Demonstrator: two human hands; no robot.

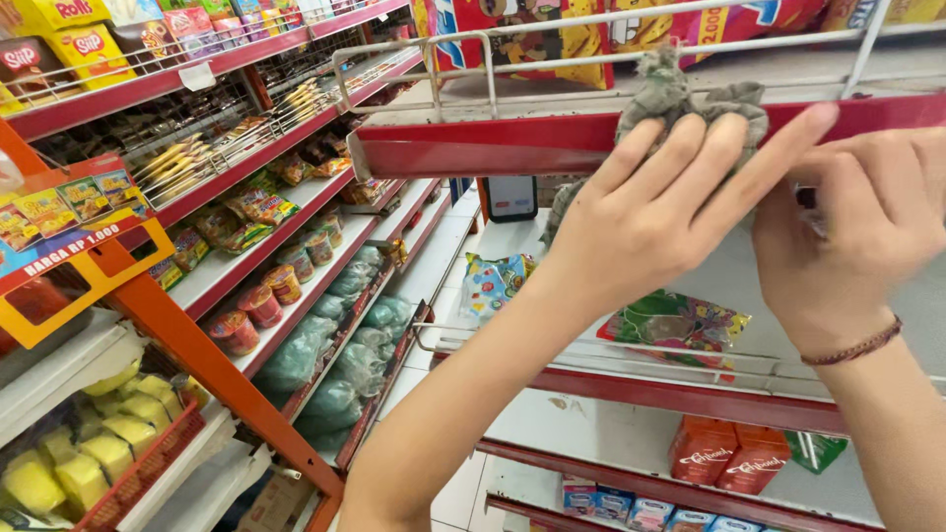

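My left hand (660,202) presses a grey rag (690,99) against the red front strip (473,148) of an upper shop shelf. The rag bunches up above my fingers and over the white wire rail (463,74). My right hand (857,232) is beside it on the right, fingers curled against the same red strip; whether it grips anything is hidden. A braided band sits on my right wrist (855,347).
Snack bags (512,34) stand on the shelf behind the rail. Lower white shelves hold a colourful packet (680,320), a blue packet (493,281) and red boxes (729,453). At left, a long aisle of red shelves (266,207) carries jars, green bags and yellow packs.
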